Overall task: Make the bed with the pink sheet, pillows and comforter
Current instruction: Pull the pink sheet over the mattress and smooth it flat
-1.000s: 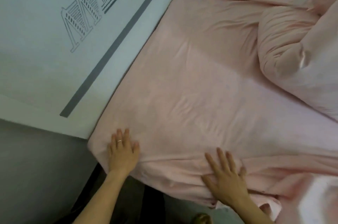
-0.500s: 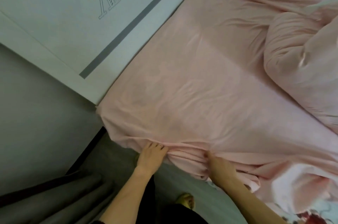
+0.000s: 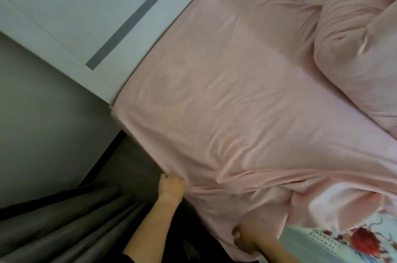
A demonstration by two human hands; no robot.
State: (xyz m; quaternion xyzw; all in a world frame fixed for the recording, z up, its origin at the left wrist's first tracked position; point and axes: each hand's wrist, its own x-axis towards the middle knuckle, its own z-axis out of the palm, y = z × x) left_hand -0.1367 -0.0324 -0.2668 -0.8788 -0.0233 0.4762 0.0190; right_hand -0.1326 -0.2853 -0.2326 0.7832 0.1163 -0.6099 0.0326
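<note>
The pink sheet (image 3: 225, 95) lies spread over the mattress, with wrinkles running toward the near edge. My left hand (image 3: 170, 185) grips the sheet's hanging edge near the bed's left corner, fingers curled into the cloth. My right hand (image 3: 245, 239) holds the same edge lower down, fingers tucked under the fabric and partly hidden. A bunched pink comforter (image 3: 354, 58) is piled at the upper right of the bed.
A white panel with a grey stripe (image 3: 96, 15) runs along the bed's left side. A grey curtain (image 3: 64, 219) hangs at the lower left. Floral fabric (image 3: 348, 239) shows at the lower right. Dark floor lies below the bed edge.
Both hands went from lying flat on the sheet to gripping its hanging edge, and the sheet now looks pulled tighter over the corner. The view shifted toward the bed's near edge.
</note>
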